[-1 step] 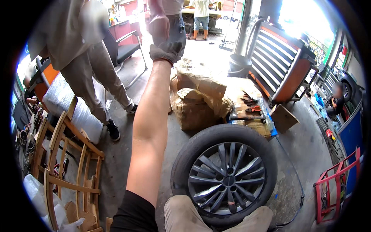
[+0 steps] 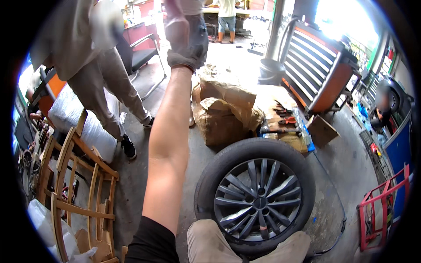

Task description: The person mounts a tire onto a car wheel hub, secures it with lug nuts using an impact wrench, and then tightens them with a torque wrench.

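My left arm stretches far forward from a black sleeve. At its end my left hand [image 2: 186, 57], in a dark grey glove, is raised in front of a standing person in grey shorts. A blurred bare hand and wrist [image 2: 176, 26] show just above the glove; I cannot tell whether the two touch. My left fingers are smeared and partly hidden. Between my knees a car wheel [image 2: 259, 202] with a black tyre [image 2: 204, 188] and dark multi-spoke rim lies face up on the floor. My right hand is out of view.
Brown paper-wrapped bundles [image 2: 223, 114] stand beyond the wheel, beside cardboard holding pliers [image 2: 287, 120] and other tools. A wooden frame [image 2: 83, 212] leans at left near another person's legs [image 2: 103, 92]. An orange-sided tool cabinet [image 2: 311, 65] and red metal frame [image 2: 381, 206] stand at right.
My left hand has shifted slightly up and left in the view. The blurred bare hand above it has shifted slightly left too. The wheel lies as before.
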Available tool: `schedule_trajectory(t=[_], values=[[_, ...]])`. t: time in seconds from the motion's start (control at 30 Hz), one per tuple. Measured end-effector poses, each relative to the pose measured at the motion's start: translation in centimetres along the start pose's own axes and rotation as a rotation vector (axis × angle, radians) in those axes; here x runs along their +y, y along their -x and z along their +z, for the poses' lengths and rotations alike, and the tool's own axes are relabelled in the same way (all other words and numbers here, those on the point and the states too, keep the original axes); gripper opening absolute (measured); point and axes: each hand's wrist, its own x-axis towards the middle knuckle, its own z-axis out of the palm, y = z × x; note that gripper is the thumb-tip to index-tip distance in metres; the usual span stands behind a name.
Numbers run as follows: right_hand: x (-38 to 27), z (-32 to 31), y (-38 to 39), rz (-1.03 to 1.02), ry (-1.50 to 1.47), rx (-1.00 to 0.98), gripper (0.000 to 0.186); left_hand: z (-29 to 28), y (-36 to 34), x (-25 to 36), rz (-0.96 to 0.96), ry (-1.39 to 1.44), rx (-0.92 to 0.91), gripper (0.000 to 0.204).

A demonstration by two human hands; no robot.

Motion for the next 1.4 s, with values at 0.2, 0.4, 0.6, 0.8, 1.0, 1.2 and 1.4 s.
schedule_trajectory(t=[0.2,0.4,0.6,0.8,1.0,1.2,1.4], values=[[1.5,2.6,5.9,-0.031,0.051,-0.118,0.030,-1.9,-2.1,1.4,-0.082,-0.183,-0.065,0.053],[2.7,7.6,7.4,0.053,0.001,-0.220,0.032,-5.6,6.4,-2.2,-0.161,-0.470,-0.060,0.040],[8.5,12.9,4.1,0.093,-0.030,-0.220,0.034,-14.1,29.4,-13.5,-0.519,-0.844,-0.084,0.028],[-7.3,3.3,0.1,-0.274,-0.507,-0.109,0.017,-22.5,43.7,-21.5,-1.204,-0.896,-0.247,0.021],[-31.2,-13.4,12.1,-0.945,-0.863,-0.682,0.027,-25.7,46.4,-25.2,-1.430,-0.352,-0.191,0.033],[-34.7,-7.4,13.2,-1.303,-0.866,-0.565,0.024,-24.1,47.2,-25.2,-1.278,-0.599,-0.235,0.067],[-36.1,-5.6,14.2,-0.928,-1.063,-0.766,0.020,-24.1,45.5,-24.4,-1.204,-0.915,-0.016,0.049]])
